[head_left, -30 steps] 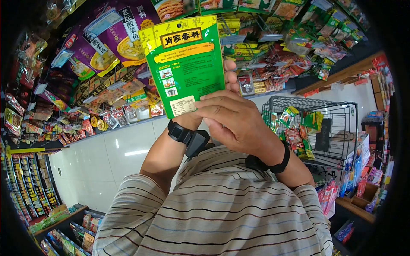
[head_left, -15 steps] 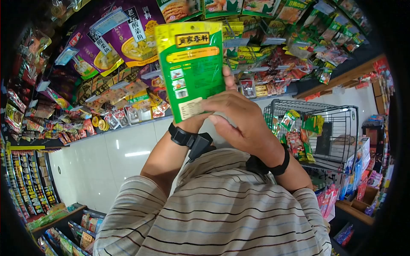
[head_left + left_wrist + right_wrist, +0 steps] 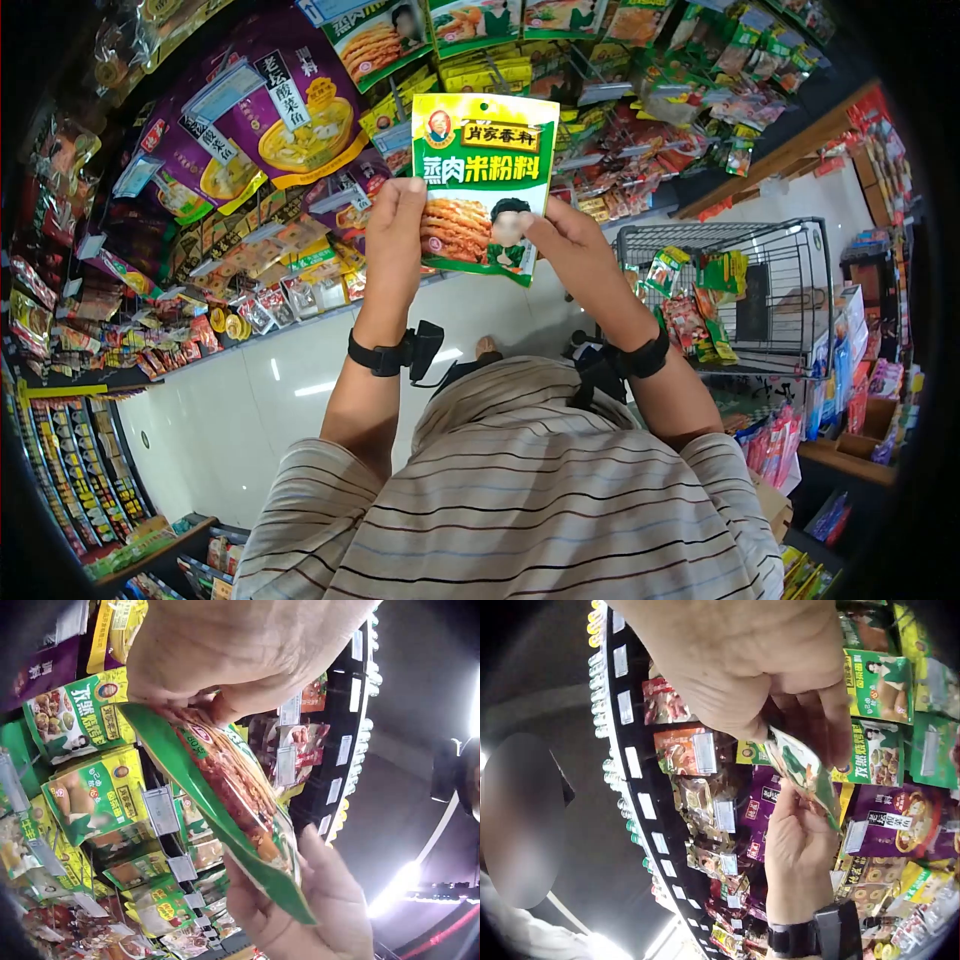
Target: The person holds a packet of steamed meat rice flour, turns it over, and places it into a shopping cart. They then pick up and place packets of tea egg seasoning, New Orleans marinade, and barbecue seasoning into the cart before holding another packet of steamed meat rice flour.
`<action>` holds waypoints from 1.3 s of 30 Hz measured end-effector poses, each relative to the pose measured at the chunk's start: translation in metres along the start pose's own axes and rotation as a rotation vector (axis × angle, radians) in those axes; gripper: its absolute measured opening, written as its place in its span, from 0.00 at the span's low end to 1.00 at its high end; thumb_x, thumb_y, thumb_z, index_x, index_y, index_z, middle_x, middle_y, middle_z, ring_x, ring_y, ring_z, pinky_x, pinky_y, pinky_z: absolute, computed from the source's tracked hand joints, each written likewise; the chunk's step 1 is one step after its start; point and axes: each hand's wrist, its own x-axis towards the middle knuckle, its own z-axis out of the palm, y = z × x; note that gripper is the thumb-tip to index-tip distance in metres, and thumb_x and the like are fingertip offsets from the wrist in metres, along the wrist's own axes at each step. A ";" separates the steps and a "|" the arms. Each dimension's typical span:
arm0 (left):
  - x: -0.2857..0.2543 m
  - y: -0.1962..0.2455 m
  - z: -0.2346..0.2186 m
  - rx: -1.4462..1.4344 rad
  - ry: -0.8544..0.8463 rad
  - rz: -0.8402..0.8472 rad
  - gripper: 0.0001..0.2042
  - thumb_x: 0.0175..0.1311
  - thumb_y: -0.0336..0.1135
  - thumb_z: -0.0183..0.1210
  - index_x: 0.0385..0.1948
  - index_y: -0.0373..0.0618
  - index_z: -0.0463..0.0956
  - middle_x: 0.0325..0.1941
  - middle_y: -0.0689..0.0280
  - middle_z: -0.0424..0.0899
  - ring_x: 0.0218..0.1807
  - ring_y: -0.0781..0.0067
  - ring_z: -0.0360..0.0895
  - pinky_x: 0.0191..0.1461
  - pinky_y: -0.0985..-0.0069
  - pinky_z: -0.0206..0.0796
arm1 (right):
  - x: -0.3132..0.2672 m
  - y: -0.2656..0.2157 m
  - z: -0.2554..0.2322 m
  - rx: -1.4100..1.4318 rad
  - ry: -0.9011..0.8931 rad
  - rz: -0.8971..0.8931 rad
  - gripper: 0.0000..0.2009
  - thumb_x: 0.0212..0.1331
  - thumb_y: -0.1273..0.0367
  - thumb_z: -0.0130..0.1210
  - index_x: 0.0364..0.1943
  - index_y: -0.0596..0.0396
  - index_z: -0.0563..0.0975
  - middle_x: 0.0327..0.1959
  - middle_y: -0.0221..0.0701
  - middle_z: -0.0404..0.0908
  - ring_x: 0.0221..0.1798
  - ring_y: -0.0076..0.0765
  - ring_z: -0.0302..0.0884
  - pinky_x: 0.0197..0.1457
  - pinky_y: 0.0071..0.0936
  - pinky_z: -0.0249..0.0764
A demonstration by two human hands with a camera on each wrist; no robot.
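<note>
Green-and-yellow film packet [image 3: 484,185] held up between both hands, nearly upright, printed front toward the head camera. Packet used as landmark below.

Hands: left hand [image 3: 398,225] pinches the packet's left edge, thumb along the front, fingers mostly hidden behind. Right hand [image 3: 572,242] pinches the lower right edge, thumb over part of the printed picture. Each is closed to about the packet's thickness; neither holds anything else.

Step, as judged: looking over the front. Best done with a light pinch at the margins; moving the right thumb outward would uncover more print. A small tilt should shed any ceiling-light glare. Squeezing the middle would probably crease the film and shift the fill.

Containers: packet's own contents not visible; label reads as a rice-flour mix for steamed meat, so likely powdery. Wire shopping cart [image 3: 822,238], below and right of the packet, holds several small packets, green-yellow [image 3: 722,272] and red [image 3: 683,325], gathered toward the cart side nearer the landmark; exact count unclear. Purple pouches [image 3: 310,120] hang left of and behind the packet; fill hidden.
</note>
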 end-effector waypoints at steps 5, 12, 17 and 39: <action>-0.014 0.015 0.001 -0.047 -0.018 -0.043 0.12 0.75 0.46 0.54 0.38 0.48 0.74 0.28 0.78 0.75 0.25 0.92 0.70 0.24 0.90 0.63 | 0.001 0.001 0.004 0.135 0.029 0.060 0.13 0.72 0.66 0.51 0.51 0.60 0.80 0.43 0.22 0.82 0.43 0.12 0.71 0.47 0.17 0.69; -0.019 0.018 -0.009 -0.029 -0.057 -0.024 0.11 0.76 0.45 0.53 0.37 0.48 0.73 0.29 0.78 0.73 0.28 0.94 0.71 0.26 0.90 0.64 | 0.004 0.004 0.009 0.102 0.063 0.068 0.12 0.72 0.66 0.51 0.47 0.60 0.80 0.40 0.20 0.81 0.41 0.12 0.70 0.46 0.17 0.68; -0.022 0.022 -0.012 -0.004 -0.068 -0.027 0.10 0.75 0.42 0.54 0.37 0.47 0.74 0.32 0.76 0.76 0.30 0.93 0.71 0.29 0.90 0.65 | 0.010 0.015 0.006 -0.013 0.053 0.086 0.12 0.72 0.66 0.51 0.45 0.60 0.80 0.40 0.21 0.81 0.42 0.14 0.72 0.47 0.18 0.70; -0.017 0.027 -0.026 0.170 -0.239 -0.085 0.16 0.72 0.41 0.58 0.55 0.43 0.75 0.46 0.71 0.82 0.43 0.88 0.75 0.40 0.87 0.69 | 0.013 0.003 0.012 0.118 -0.001 0.055 0.13 0.73 0.67 0.49 0.52 0.59 0.78 0.45 0.23 0.82 0.46 0.15 0.73 0.50 0.18 0.71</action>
